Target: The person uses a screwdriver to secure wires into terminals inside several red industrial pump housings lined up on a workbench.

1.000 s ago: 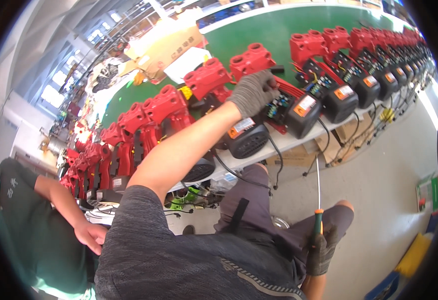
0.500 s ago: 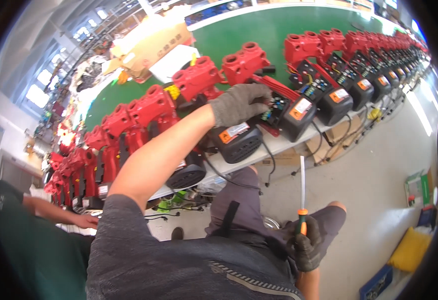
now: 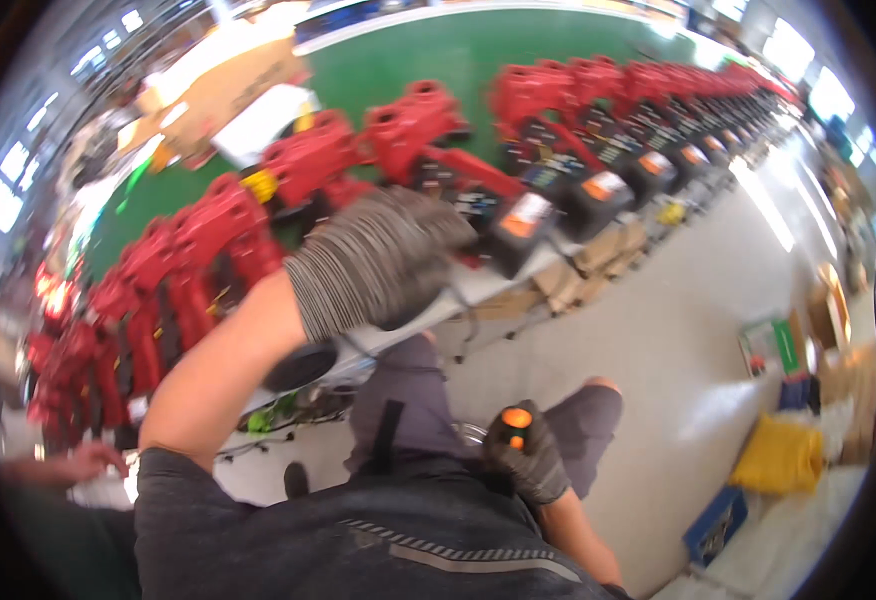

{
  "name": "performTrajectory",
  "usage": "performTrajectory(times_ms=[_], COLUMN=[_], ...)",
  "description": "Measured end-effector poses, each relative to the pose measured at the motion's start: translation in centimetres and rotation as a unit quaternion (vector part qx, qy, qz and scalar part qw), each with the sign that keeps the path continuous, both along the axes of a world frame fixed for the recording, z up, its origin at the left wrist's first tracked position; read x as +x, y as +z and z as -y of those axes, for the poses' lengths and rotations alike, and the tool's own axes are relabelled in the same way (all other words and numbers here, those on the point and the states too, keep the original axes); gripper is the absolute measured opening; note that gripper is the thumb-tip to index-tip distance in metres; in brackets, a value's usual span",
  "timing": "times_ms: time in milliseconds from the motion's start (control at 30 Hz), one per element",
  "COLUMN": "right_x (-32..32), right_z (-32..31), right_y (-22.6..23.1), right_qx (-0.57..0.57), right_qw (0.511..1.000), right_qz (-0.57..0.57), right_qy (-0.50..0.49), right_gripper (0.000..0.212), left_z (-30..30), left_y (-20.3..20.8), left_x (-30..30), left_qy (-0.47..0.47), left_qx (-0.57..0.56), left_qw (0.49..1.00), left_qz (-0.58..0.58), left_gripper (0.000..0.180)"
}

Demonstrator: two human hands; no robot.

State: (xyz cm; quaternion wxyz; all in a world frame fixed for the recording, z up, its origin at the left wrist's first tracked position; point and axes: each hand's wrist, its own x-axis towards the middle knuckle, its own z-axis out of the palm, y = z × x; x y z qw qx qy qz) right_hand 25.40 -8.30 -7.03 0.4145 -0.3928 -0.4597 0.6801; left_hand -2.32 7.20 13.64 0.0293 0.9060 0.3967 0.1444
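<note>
My left hand [image 3: 388, 255], in a grey knitted glove, hovers over the near edge of the bench and covers part of a red and black machine. Motion smears its fingers, so I cannot tell whether they hold anything. Just right of it lies a machine with a black housing [image 3: 518, 238], an orange-white label and an exposed circuit board beside a red bar. Low by my thigh, my right hand [image 3: 536, 468], gloved too, is closed around a screwdriver [image 3: 516, 430] with an orange and dark handle. The screwdriver's shaft cannot be made out.
Red machine bodies [image 3: 413, 125] stand in a long row on the green-topped bench [image 3: 398, 65], power cords hanging off its edge. A cardboard box [image 3: 228, 90] sits at the back left. A co-worker's hand [image 3: 93, 462] shows at lower left. Right, a yellow bag [image 3: 778, 455] and blue bin [image 3: 715, 525] are on the floor.
The view has swung right, so the bench appears further left. My left hand has come away from the circuit board towards me. The screwdriver, upright with its shaft showing before, has tipped.
</note>
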Motion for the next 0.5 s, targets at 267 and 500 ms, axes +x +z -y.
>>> performTrajectory(times_ms=[267, 500], right_x=[-5.8, -10.5], right_z=[-9.2, -14.2], right_y=[5.0, 3.6], right_qx=[0.125, 0.335], right_qw=[0.975, 0.917], right_qz=[0.185, 0.213], right_qy=[-0.002, -0.022], right_gripper=[0.031, 0.096], left_z=[14.2, 13.0], left_y=[-3.5, -1.3], left_x=[-4.0, -11.0], left_qy=[0.029, 0.372], left_qx=[-0.102, 0.068], left_qw=[0.967, 0.909], left_qz=[0.230, 0.178], left_gripper=[0.046, 0.039])
